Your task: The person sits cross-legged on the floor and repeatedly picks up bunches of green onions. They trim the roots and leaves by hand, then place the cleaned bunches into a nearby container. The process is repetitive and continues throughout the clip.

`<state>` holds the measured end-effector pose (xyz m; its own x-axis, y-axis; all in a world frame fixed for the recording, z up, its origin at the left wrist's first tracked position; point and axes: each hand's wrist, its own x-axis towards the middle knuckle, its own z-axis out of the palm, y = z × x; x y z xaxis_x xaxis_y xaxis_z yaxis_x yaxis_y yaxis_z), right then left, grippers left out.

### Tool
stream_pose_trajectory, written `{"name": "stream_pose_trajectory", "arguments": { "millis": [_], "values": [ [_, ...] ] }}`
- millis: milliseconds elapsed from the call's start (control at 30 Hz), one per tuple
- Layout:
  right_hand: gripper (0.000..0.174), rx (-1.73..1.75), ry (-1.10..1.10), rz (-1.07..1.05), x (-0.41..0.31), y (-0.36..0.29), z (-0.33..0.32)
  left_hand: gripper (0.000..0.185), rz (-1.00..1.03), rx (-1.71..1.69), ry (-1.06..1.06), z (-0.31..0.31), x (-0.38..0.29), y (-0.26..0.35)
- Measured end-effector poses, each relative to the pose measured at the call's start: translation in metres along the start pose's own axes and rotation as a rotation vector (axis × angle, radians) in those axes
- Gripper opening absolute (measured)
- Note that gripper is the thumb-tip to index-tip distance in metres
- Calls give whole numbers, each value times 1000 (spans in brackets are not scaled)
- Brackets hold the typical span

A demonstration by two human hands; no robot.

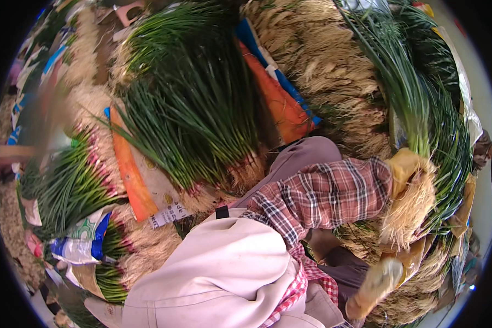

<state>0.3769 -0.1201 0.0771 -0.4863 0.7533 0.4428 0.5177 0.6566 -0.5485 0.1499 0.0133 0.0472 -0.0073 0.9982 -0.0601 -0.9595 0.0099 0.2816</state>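
My left hand (pixel 406 168), in a yellow glove below a plaid sleeve, grips a bunch of spring onions (pixel 406 94) just above the roots. Its long green leaves reach toward the top of the view, and its pale, stringy roots (pixel 408 211) hang below the glove. Lower down is my right hand (pixel 375 285), also gloved and blurred by motion. It is apart from the bunch, near a strip of brown wrapping (pixel 416 256); whether its fingers hold anything cannot be told. More spring onions (pixel 449 156) lie right behind the held bunch.
Spring onions (pixel 197 106) lie between orange-edged sacking sheets (pixel 131 172). A root-side pile (pixel 324 61) stands at the top beside an orange and blue sheet (pixel 274 94). Pink-based onions (pixel 78 172) fill the left. My knees (pixel 307 153) are close to the piles.
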Motion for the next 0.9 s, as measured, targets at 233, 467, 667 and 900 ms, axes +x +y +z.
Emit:
{"name": "stream_pose_trajectory", "arguments": {
  "millis": [233,467,667,900],
  "values": [
    [22,86,286,378,-38,47,-67,24,44,97,-241,-6,-94,109],
    [26,462,57,444,12,33,-33,34,309,702,-152,-17,-275,223],
    [32,386,19,520,15,31,2,43,488,632,112,-85,-320,205],
    [27,319,-223,623,9,54,33,52,343,8,753,-284,-329,47]
  ]
}}
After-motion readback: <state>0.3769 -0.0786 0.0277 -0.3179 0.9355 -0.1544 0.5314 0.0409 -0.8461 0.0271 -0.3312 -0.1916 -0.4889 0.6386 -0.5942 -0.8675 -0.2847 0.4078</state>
